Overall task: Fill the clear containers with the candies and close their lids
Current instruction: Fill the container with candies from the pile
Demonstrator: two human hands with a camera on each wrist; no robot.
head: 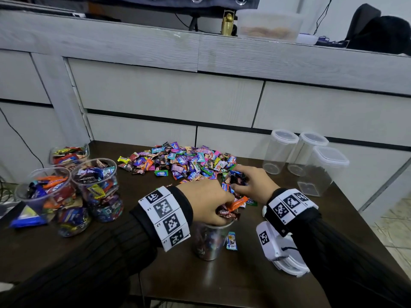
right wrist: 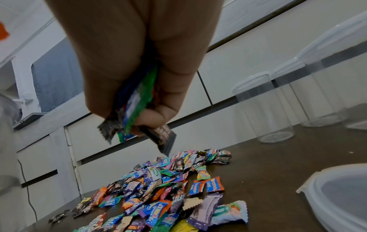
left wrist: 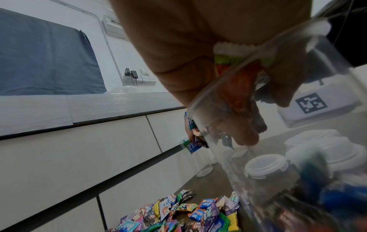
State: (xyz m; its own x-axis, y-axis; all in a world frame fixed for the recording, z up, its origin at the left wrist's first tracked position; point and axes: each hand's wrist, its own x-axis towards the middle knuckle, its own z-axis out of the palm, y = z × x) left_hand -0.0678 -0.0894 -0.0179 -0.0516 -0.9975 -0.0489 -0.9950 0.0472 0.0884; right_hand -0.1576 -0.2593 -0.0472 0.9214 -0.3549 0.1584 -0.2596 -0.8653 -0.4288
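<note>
Left hand (head: 206, 202) clutching candies over open container (head: 208, 238) at near table (head: 222, 283) edge; right hand (head: 249, 183) gripping a fistful just beyond, pile (head: 178, 161) farther back.

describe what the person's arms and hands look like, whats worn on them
Both hands are bare, the left hand and the right hand. Both arms wear black ribbed long sleeves. Each wrist carries a white band printed with square black-and-white markers, with a white camera housing under the right wrist.
</note>
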